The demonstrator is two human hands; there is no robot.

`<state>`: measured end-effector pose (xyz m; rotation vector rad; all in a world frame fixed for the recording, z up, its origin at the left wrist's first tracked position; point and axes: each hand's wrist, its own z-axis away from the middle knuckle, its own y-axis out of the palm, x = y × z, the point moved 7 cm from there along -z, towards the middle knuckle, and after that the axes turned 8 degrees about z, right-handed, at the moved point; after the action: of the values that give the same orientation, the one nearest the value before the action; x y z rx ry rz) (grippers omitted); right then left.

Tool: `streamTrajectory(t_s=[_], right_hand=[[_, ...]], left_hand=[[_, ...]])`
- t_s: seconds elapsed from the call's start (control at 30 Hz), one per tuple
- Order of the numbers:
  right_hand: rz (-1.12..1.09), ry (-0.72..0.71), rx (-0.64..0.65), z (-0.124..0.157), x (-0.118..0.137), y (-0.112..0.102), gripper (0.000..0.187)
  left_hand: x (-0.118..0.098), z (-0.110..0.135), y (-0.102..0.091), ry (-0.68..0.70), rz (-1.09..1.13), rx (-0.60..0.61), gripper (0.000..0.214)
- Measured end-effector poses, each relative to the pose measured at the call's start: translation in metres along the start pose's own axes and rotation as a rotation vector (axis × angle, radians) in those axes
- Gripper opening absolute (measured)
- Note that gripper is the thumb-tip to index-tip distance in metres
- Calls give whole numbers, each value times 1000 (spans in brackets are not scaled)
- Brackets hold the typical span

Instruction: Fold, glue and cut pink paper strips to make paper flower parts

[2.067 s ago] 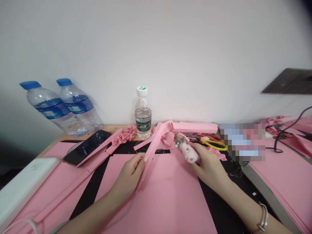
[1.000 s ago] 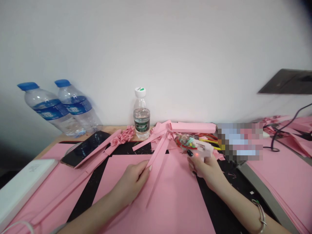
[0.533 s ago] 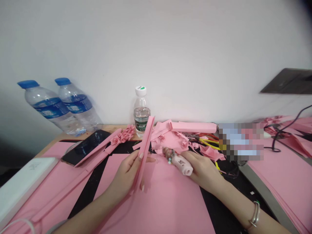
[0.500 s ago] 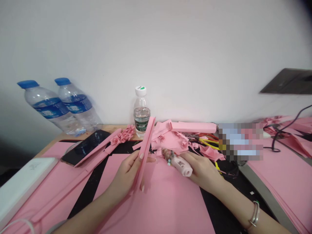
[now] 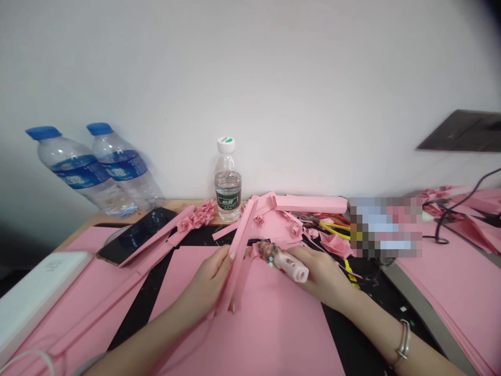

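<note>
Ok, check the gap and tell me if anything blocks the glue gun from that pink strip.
Nothing visible stands in the way. The hot glue gun in the right hand points its tip at the pink paper strip held by the left hand, with only a small gap between them.

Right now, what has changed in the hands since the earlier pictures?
The left hand has tilted the folded pink paper strip toward the glue gun, which the right hand still holds, now lying sideways. Nothing was let go. The water bottle and phone stayed put.
</note>
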<state>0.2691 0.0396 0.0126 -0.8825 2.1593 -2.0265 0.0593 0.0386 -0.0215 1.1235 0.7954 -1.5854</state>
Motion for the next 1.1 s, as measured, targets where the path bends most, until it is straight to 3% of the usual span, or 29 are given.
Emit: streamTrajectory(t_s=[0.2, 0.5, 0.63, 0.97, 1.1], right_hand=[[-139, 11, -35, 0, -1, -1, 13], [-214, -38, -96, -1, 8, -9, 7], [-220, -50, -96, 0, 10, -8, 7], [-175, -13, -97, 0, 4, -5, 13], [-201, 4, -241, 2, -1, -14, 12]], left_hand=[[-2, 0, -1, 1, 53, -26, 59], [7, -1, 6, -110, 325, 87, 59], [8, -1, 6, -140, 391, 81, 55], [7, -6, 0, -57, 317, 47, 55], [3, -5, -3, -9, 279, 3, 51]])
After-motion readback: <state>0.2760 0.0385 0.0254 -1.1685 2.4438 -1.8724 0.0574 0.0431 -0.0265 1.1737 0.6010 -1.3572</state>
